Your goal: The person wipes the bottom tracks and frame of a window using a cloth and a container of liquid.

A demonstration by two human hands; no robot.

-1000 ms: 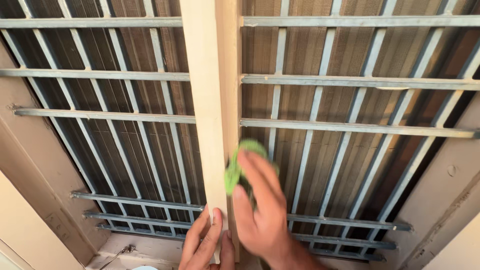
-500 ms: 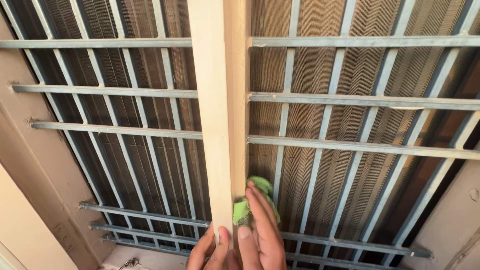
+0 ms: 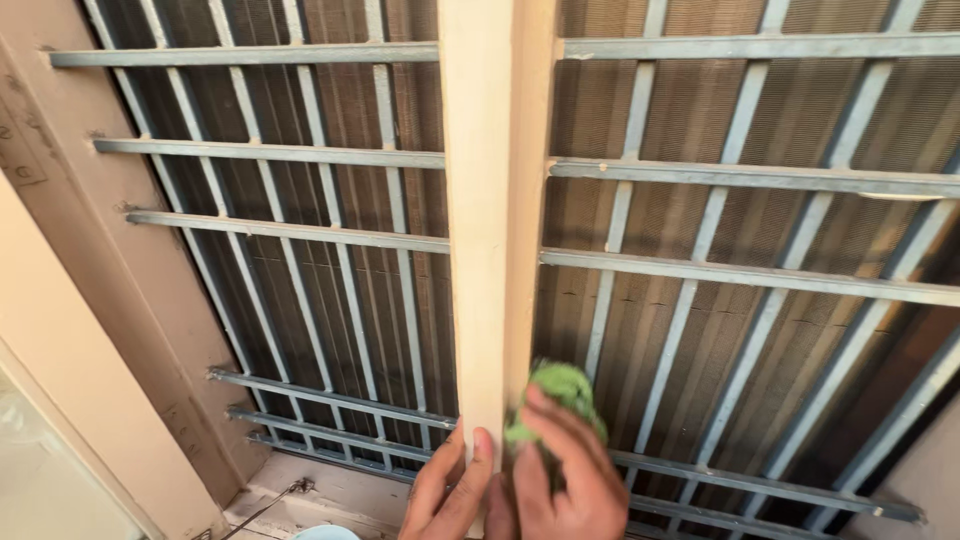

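Green cloth under right hand

Two bare hands, the left hand and right hand, ringless, with short, unpainted nails, no sleeves showing.

Green scouring pad: small, crumpled, fuzzy. Pressed flat against the right side face of the pale wooden post, low down. Post upright, smooth, cream-beige, standing in the middle of the window grille, bars meeting it on both sides.
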